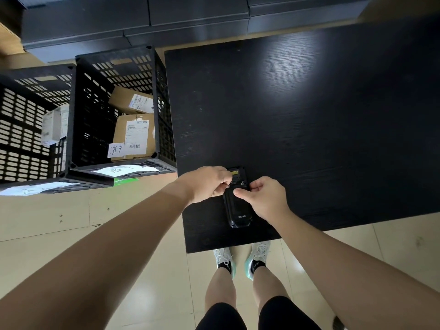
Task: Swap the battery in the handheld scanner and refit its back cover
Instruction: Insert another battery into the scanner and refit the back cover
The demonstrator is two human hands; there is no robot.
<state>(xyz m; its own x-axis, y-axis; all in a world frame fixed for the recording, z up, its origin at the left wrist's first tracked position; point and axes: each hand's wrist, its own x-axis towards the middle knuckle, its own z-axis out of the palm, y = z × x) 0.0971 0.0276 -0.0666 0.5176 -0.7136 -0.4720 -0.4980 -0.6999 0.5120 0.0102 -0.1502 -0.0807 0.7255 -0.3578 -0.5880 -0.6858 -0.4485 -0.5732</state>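
A black handheld scanner (238, 210) lies face down on the black table (309, 127), near its front left corner, with white lettering on its back. My left hand (209, 183) grips the scanner's left side near its far end, fingers curled at the edge. My right hand (264, 198) pinches the right side at the middle, thumb on the back cover. Past my fingers, the far end of the scanner shows a yellow label and small parts. Whether the cover is seated is hidden by my fingers.
Two black perforated crates (119, 110) stand on the floor left of the table, holding cardboard parcels (133, 136) with labels. Dark cabinets (142, 25) line the far wall. My feet in pale shoes (240, 260) stand at the table's front edge on the tiled floor.
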